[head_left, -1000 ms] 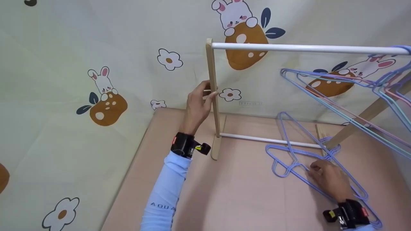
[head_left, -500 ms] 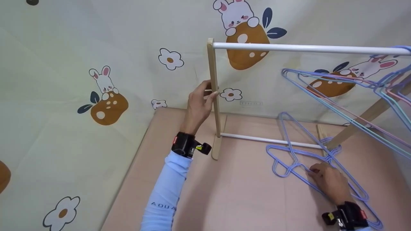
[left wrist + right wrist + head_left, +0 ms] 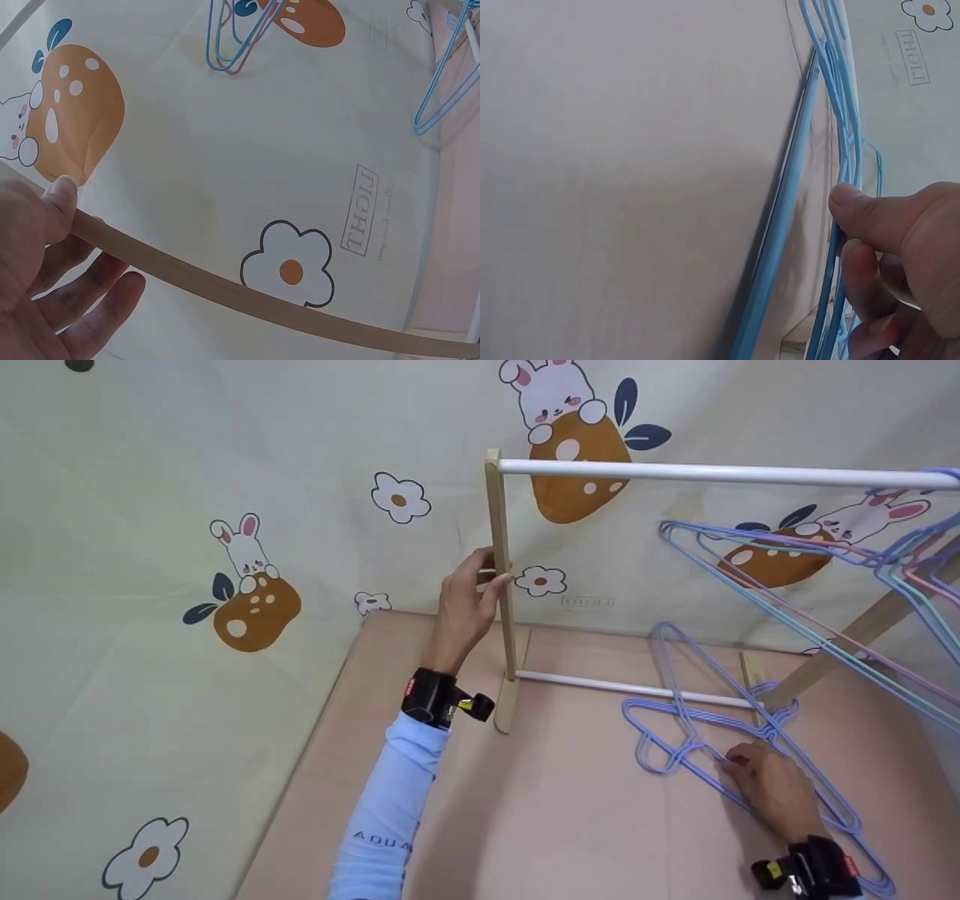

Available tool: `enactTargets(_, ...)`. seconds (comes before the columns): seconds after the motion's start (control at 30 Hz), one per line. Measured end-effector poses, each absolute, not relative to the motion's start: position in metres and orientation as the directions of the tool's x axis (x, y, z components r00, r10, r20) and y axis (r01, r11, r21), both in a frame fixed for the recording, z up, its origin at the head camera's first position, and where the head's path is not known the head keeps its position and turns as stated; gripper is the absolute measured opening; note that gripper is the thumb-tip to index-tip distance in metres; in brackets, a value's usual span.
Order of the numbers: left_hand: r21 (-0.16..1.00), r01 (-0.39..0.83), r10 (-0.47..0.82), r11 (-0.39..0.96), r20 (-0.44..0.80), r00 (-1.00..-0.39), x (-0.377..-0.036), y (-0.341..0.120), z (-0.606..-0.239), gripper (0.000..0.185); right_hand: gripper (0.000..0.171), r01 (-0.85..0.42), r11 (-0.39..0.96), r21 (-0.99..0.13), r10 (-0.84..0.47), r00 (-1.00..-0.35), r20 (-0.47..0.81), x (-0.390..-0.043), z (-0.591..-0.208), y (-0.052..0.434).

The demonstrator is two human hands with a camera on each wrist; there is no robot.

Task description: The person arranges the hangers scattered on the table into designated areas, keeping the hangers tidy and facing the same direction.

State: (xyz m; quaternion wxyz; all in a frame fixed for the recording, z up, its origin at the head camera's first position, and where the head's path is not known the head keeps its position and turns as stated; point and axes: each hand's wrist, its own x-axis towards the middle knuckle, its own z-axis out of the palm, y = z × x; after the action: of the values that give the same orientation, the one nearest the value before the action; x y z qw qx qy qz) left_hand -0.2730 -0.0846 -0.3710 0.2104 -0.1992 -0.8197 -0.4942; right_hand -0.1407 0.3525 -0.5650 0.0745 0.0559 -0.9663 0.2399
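We found the lighting bright, even and diffuse, with soft shadows; wrist views showed edge distortion (close fingers slightly soft).

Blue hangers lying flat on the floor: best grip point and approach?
Judging from the pose, pinch one wire of the blue hangers along a straight lower bar from above, where the right hand pinches now. They lie flat and tangled, so thin wire offers only a fingertip pinch.

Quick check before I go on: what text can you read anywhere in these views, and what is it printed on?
"AQUA": on the left sleeve, cut off at its edge, perhaps longer.
"LIGHT", seen mirrored: in a small box on the backdrop; the same box shows in the right wrist view.
Line beside that box: too small to read.
Red tags on the wrist cameras: unreadable.
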Motion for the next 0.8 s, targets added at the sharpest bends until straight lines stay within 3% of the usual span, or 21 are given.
enactTargets(0.8, 0.715, 0.525, 0.113, 0.462, 0.54, -0.834, -0.273, -0.085, -0.371, 0.032, 0.011, -0.185, 0.877, -0.443, -0.045, -0.95, 0.308, -0.133, -0.546, 0.349)
